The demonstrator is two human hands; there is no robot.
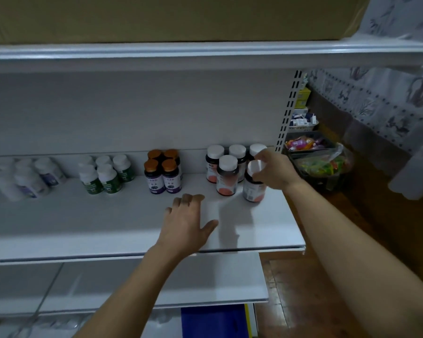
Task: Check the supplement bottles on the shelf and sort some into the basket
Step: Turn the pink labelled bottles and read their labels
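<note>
On the white shelf (108,223) stand groups of supplement bottles. At the right is a cluster of dark bottles with white caps and pink labels (227,175). My right hand (272,170) grips the white cap of the front right bottle (253,189) of that cluster, which stands on the shelf. My left hand (186,222) rests flat on the shelf board with fingers spread, holding nothing. Further left stand orange-capped purple-label bottles (163,174), green-label bottles (105,175) and white bottles with blue labels (34,179). No basket for sorting is clearly in view.
A brown cardboard box (156,18) lies on the top shelf. Right of the shelf upright (288,111) are trays with colourful packets (303,143) and a bag of packets (325,164). A lower shelf board (205,281) and a blue box (213,320) lie below.
</note>
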